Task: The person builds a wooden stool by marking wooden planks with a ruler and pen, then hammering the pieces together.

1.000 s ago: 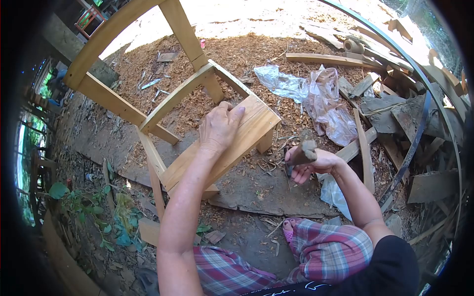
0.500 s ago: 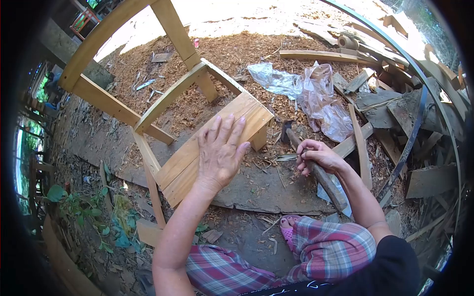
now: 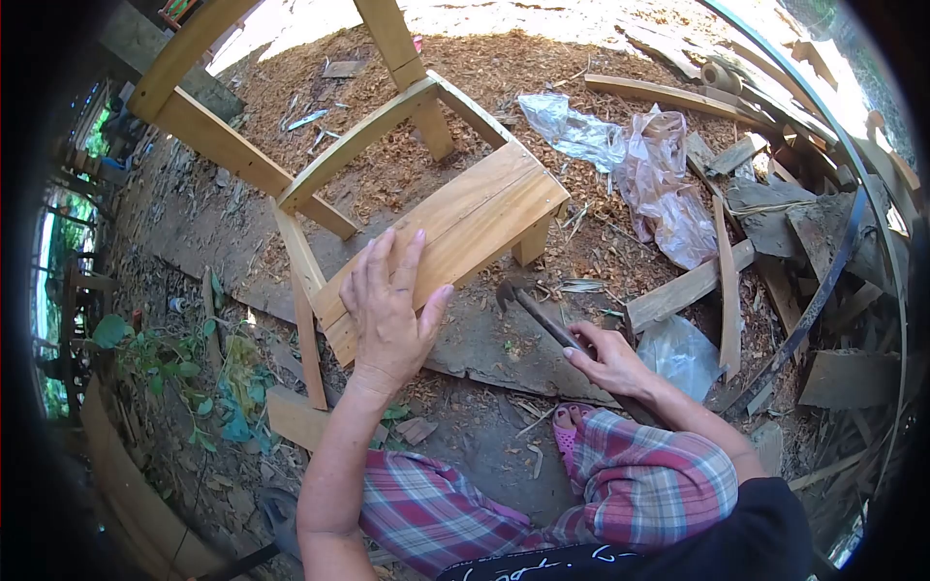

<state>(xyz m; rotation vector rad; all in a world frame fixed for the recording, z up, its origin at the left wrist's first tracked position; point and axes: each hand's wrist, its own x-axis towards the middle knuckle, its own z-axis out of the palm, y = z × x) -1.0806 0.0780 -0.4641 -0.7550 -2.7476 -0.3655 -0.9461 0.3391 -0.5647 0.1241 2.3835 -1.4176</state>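
Observation:
A wooden chair frame stands before me, with boards laid side by side across the front of its seat. My left hand rests on the near left part of these boards, fingers stretched out and holding nothing. In my right hand is a hammer, gripped around its wooden handle. Its dark metal head is low, just in front of the chair's front leg. The rear end of the handle is partly hidden by my wrist.
Crumpled clear plastic lies on wood shavings beyond the hammer. Scrap boards and offcuts pile up at the right, with a curved metal strip among them. Green plants grow at the left. My sandalled foot is below.
My left hand has slid towards the near left end of the boards. The hammer has moved down and left in view, away from the plastic. The view has shifted slightly.

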